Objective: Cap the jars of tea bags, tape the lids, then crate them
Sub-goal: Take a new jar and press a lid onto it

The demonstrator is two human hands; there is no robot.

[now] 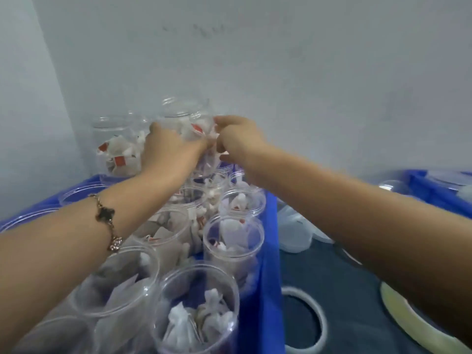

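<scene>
Near: tape rolls [304, 325] flat on dark worktop [344, 277], right of blue crate [265, 251] packed with uncapped tea-bag jars [196, 310]. Far: left hand [171, 146] and right hand [237, 139], fingers curled, grip raised jar [189, 118] over crate's back row.

We find no legible text: the red tags [120, 161] on the tea bags are too blurred.
</scene>
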